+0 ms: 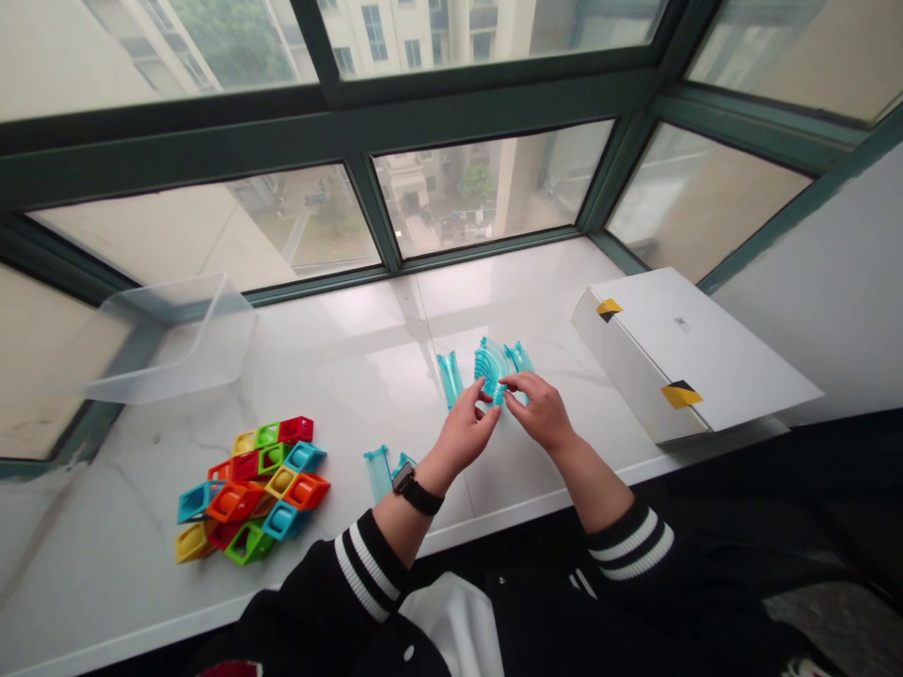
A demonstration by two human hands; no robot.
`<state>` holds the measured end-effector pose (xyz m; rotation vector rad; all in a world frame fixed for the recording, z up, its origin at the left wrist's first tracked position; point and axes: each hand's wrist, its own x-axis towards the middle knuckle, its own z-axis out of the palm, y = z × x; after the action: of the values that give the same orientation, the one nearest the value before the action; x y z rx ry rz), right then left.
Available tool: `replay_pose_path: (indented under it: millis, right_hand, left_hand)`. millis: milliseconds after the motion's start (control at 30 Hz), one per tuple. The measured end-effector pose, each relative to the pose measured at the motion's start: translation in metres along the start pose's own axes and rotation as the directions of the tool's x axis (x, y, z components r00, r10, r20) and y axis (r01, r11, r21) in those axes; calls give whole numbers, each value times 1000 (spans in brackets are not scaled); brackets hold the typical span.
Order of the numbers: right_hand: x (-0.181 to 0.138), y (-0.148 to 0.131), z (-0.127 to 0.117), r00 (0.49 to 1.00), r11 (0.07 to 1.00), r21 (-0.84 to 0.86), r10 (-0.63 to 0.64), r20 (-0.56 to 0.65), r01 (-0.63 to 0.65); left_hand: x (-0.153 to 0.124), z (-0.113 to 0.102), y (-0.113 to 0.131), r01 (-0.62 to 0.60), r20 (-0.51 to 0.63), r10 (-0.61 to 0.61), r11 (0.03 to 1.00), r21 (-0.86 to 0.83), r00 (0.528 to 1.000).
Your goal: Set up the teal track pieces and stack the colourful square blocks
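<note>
Working just right of centre in the frame, the left hand (466,425) and right hand (542,410) have their fingertips at the lower end of the curved turquoise pieces (492,360). These curves sit close together, seemingly nested or linked, so a part of the handling looks done; whether they are fastened, I cannot tell. Loose on the white ledge (331,367) are a straight turquoise piece (450,379) to their left, another turquoise piece (520,357) to their upper right, and at least 2 more pieces (377,472) at lower centre, partly behind the left wrist. Judging by that, these parts are not yet joined.

As for the grip, thumb and fingers of each hand are slightly parted around the curves' lower end; I cannot tell whether either hand pinches firmly. Most of the curved group extends upward, beyond the fingertips.
</note>
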<state>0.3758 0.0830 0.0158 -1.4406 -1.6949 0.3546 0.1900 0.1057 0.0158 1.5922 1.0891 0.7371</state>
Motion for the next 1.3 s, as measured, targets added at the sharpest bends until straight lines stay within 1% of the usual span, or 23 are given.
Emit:
replay_pose_path:
  millis: [100,367,500,700,867,1133,1300]
  right_hand:
    - [0,3,2,1000,1000,-1,-3,2,3]
    - [-3,6,3,1000,1000,-11,-3,8,3]
    - [-4,6,3,1000,1000,-22,-6,8,6]
    - [-4,7,4,999,998,-45,-36,-4,36]
    - [-5,7,4,999,998,-45,-34,-4,34]
    - [-4,7,4,999,998,-46,-43,5,43]
    - [-5,8,5,999,998,-42,-38,6,39]
  left_hand:
    - [0,2,-3,31,0,-31,999,-23,1000]
    - [-1,5,-8,52,15,-51,998,-32,999]
    - [-1,5,-6,53,16,-52,998,-22,999]
    - [-3,4,-1,85,31,-85,996,1,996]
    - [-3,5,-3,85,43,-85,996,1,995]
    - [-1,5,-5,121,82,-120,993,-6,989]
    - [0,6,-6,139,87,-136,990,-26,987]
